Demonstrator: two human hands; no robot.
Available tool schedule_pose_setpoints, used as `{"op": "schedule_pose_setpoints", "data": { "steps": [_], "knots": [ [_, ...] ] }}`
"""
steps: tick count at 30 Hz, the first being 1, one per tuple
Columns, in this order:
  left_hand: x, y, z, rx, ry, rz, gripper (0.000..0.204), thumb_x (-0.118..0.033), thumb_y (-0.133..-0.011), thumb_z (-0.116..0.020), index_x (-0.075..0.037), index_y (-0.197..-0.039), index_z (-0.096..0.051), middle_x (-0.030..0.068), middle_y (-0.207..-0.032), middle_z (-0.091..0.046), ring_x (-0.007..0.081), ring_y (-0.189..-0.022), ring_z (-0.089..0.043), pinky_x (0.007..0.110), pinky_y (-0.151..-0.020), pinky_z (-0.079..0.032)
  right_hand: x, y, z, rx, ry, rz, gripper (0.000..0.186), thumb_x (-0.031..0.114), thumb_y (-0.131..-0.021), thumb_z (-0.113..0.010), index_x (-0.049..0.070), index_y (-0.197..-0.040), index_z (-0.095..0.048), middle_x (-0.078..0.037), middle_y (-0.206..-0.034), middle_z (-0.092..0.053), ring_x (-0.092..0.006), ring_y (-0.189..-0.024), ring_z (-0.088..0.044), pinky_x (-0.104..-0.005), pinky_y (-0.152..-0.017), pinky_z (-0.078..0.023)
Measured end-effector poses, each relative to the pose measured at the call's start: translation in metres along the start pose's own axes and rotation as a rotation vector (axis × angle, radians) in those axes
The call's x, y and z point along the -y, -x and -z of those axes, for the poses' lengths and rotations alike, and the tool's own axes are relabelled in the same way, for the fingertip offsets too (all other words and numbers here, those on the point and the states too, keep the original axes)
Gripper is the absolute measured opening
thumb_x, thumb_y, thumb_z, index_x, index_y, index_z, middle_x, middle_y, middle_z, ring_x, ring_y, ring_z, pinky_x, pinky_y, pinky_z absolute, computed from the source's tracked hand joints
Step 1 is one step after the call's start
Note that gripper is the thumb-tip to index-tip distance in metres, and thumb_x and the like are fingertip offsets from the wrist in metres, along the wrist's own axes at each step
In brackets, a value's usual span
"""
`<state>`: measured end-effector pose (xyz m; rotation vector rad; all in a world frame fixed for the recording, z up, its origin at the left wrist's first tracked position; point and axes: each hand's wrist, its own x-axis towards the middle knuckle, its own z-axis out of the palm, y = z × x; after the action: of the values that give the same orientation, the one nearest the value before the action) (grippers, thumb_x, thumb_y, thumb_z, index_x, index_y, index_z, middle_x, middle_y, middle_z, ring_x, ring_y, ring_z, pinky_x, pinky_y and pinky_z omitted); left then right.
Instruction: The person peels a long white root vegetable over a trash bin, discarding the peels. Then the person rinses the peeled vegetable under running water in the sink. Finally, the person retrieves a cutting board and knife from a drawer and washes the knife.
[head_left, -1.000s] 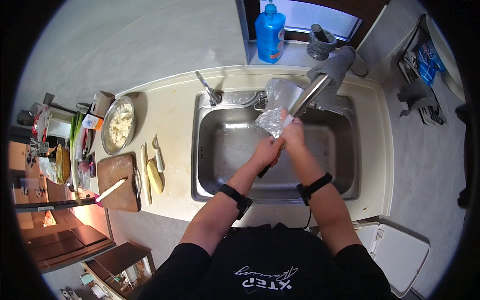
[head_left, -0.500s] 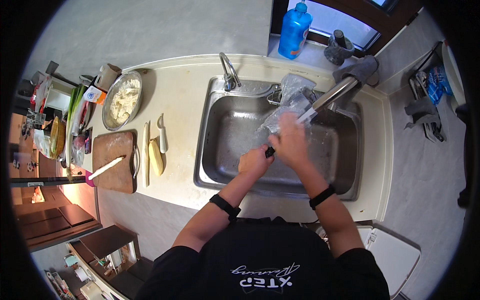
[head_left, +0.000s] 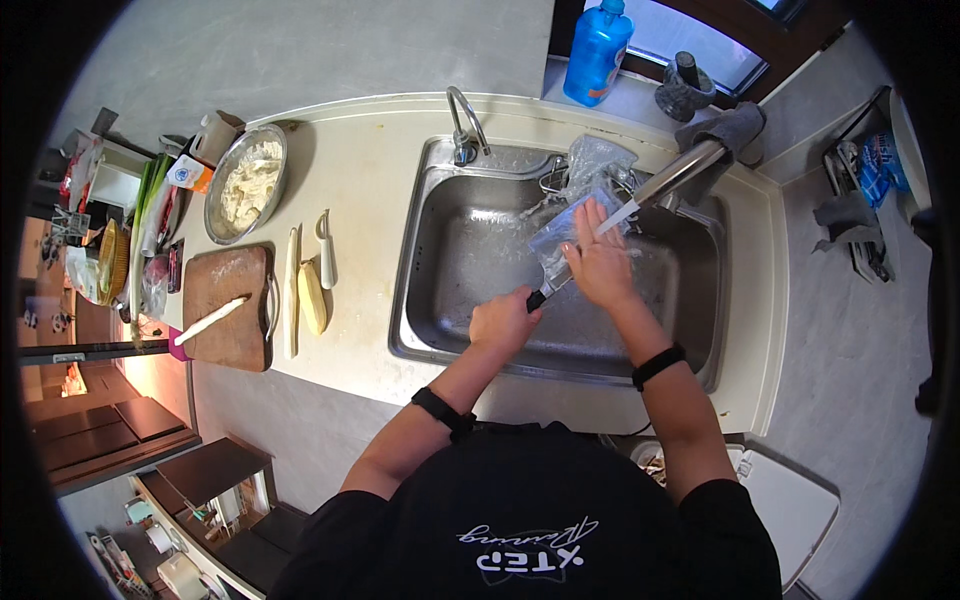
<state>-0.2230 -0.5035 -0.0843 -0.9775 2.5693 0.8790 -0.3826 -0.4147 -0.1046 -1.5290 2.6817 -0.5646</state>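
Observation:
My left hand [head_left: 502,322] is closed around the black handle of a cleaver [head_left: 552,240], tilted over the sink [head_left: 455,262]. Its broad blade looks pale and glossy, with water running over it. My right hand [head_left: 600,268] lies flat on the blade with fingers stretched out, covering part of it. From the thick metal faucet [head_left: 682,174] a stream of water falls onto the blade and right fingers.
Left of the sink lie a peeler [head_left: 325,258], a peeled root [head_left: 312,300] and a long pale stick [head_left: 291,290]. A wooden board [head_left: 215,345] and a metal bowl [head_left: 284,165] of pale food stand farther left. A thin tap [head_left: 460,125] rises behind the sink.
My right hand has turned from a blurred, side-on pose to lying flat on the blade. More of the cleaver now shows; my left hand keeps its grip, slightly shifted left.

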Motion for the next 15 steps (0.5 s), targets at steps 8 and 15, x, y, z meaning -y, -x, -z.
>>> {"op": "schedule_pose_setpoints", "data": {
  "steps": [8, 15],
  "knots": [
    [0.003, 0.004, -0.010, 0.009, 0.006, -0.027, 0.029, -0.037, -0.082, -0.064, -0.014, -0.098, -0.060, 0.0138, -0.082, -0.068, 0.0363, -0.079, -0.066, 0.048, -0.069, -0.051, -0.005, -0.001, -0.007, -0.010, 0.029, -0.021, 0.061, 0.033, -0.089, -0.057, -0.002, -0.137, -0.041, -0.021, -0.148, -0.033, -0.0353, -0.137, -0.032, -0.0441, -0.113, -0.023],
    [0.011, 0.012, -0.007, 0.083, -0.009, 0.037, 0.030, -0.035, -0.082, -0.065, -0.012, -0.100, -0.059, 0.0162, -0.087, -0.068, 0.0358, -0.083, -0.066, 0.048, -0.072, -0.051, -0.033, -0.018, -0.015, 0.176, -0.008, -0.146, 0.060, 0.034, -0.089, -0.057, 0.004, -0.139, -0.041, -0.020, -0.147, -0.034, -0.0300, -0.137, -0.033, -0.0437, -0.111, -0.027]
  ]
}}
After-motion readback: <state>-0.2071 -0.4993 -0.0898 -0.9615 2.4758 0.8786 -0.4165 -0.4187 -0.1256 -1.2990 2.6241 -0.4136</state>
